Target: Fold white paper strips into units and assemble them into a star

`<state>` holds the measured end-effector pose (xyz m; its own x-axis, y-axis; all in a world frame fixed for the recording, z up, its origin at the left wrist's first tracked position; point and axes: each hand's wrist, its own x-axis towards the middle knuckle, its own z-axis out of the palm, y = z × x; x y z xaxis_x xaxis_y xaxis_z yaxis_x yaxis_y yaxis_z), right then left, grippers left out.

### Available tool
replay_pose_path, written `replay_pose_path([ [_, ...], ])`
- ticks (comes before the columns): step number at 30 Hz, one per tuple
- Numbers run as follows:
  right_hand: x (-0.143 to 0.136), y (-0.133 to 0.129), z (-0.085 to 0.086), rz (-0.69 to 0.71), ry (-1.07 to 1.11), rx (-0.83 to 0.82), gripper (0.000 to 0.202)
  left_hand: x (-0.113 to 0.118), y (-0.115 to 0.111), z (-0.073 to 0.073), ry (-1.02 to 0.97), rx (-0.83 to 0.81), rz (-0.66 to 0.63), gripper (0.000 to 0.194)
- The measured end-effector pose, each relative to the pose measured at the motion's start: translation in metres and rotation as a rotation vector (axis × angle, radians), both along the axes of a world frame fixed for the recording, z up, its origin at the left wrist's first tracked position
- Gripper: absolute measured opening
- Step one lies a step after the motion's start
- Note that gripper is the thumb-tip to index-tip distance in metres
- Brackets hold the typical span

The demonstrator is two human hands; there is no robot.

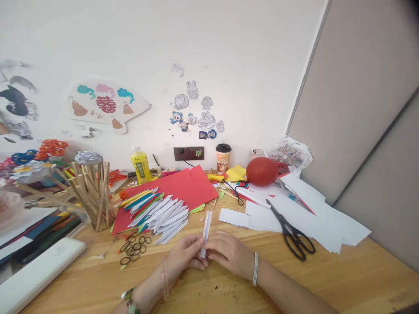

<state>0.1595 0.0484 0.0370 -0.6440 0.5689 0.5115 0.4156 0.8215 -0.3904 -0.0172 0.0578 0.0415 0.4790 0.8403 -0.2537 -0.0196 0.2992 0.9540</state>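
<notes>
A narrow folded strip of white paper [207, 224] stands nearly upright between my two hands above the wooden table. My left hand [188, 253] pinches its lower part, thumb on the near face. From the other side my right hand [227, 252] has its fingertips pressed on the strip's right edge, near the bottom. Just beyond my left hand lies a pile of folded white paper strips [166, 216], with several coloured ones at its far left end. Black rubber bands [134, 247] are scattered to the left of my left hand.
Black scissors [291, 231] lie on white paper sheets [307, 218] at the right. Red paper [176, 187], a yellow bottle [140, 165], a lidded cup [223, 159] and a red balloon [262, 171] are farther back. Wooden sticks [94, 196] stand in a container, left, behind a white case [42, 272].
</notes>
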Motion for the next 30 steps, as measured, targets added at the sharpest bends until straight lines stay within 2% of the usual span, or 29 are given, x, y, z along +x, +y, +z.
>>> replay_pose_path([
  [8,0.002,0.001,0.000,-0.012,0.064,0.059,0.016,0.001,-0.002,-0.002,-0.039,-0.045,-0.002,0.041],
  [12,0.004,0.003,0.000,-0.076,-0.018,0.147,0.013,0.000,-0.002,-0.005,-0.029,-0.065,-0.008,0.039],
  [14,0.006,0.005,-0.001,-0.133,-0.082,0.221,0.015,-0.003,0.000,-0.008,0.063,-0.005,-0.025,0.040],
  [16,0.009,0.008,-0.005,-0.163,-0.142,0.289,0.018,-0.006,0.003,-0.011,0.250,0.210,-0.031,0.045],
  [19,0.014,0.013,-0.013,-0.139,-0.223,0.355,0.020,-0.014,0.010,-0.014,0.610,0.819,0.032,0.052],
  [21,0.016,0.015,-0.018,-0.140,-0.258,0.375,0.019,-0.018,0.012,-0.014,0.800,1.226,0.082,0.047],
  [23,0.017,0.016,-0.020,-0.155,-0.272,0.383,0.019,-0.020,0.013,-0.013,0.904,1.528,0.066,0.039],
  [26,0.017,0.017,-0.017,-0.105,-0.282,0.346,0.020,-0.019,0.012,-0.009,0.905,1.778,-0.136,0.024],
  [28,0.016,0.017,-0.015,-0.032,-0.282,0.293,0.022,-0.018,0.011,-0.007,0.887,1.825,-0.248,0.020],
  [30,0.015,0.018,-0.014,0.020,-0.267,0.240,0.023,-0.017,0.010,-0.004,0.886,1.824,-0.243,0.024],
])
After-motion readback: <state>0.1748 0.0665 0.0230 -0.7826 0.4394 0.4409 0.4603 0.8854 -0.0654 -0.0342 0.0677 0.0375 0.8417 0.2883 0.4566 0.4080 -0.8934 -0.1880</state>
